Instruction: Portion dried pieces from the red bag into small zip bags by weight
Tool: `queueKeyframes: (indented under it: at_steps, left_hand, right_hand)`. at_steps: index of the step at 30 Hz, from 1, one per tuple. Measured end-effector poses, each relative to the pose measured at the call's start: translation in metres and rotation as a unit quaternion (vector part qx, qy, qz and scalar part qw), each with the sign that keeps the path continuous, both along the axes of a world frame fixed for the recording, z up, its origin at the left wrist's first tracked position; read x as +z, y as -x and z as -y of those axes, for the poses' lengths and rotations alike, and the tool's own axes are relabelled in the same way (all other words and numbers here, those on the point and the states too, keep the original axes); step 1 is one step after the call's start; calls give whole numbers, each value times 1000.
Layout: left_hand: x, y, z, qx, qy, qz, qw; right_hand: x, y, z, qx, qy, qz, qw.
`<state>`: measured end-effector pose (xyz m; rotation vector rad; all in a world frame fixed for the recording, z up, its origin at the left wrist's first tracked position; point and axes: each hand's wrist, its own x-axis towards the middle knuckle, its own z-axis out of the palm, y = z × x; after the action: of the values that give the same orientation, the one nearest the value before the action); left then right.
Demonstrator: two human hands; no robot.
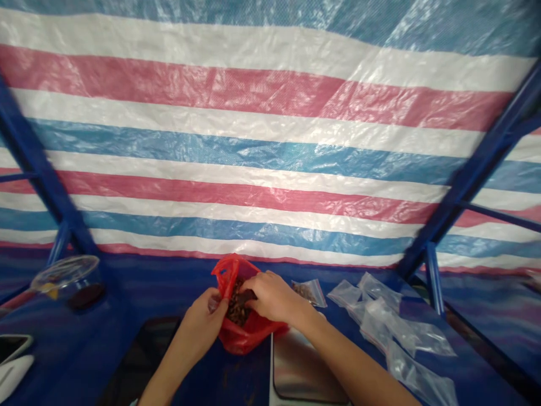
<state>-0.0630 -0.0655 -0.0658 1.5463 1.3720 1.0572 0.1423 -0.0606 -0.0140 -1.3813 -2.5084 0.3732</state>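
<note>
A red plastic bag (243, 324) stands open on the blue tabletop (220, 383), filled with dark brown dried pieces (236, 304). My left hand (203, 321) grips the bag's near rim, holding the mouth apart. My right hand (274, 299) reaches over the opening, with its fingers pinching a dark brown piece (247, 297) at the mouth. Just past those fingertips lies a small clear bag (309, 293) holding brown bits. A steel scale platform (304, 366) sits under my right forearm, partly hidden.
Several clear plastic bags (389, 321) lie in a loose heap to the right. On the left stand a clear round container (64, 273) and a dark flat object (139, 361). A white item (12, 375) sits at the left edge. A striped tarp (253, 163) and blue metal poles (473, 175) rise behind.
</note>
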Motion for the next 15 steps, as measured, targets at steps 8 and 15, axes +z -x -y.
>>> queueKeyframes:
  at_steps: [8, 15]
  left_hand:
    - [-1, 2, -2, -29, 37, 79, 996]
    - [22, 18, 5, 126, -99, -101, 982]
  right_hand:
    - [-4, -1, 2, 9, 1, 53, 999]
    - [-10, -3, -1, 15, -31, -19, 999]
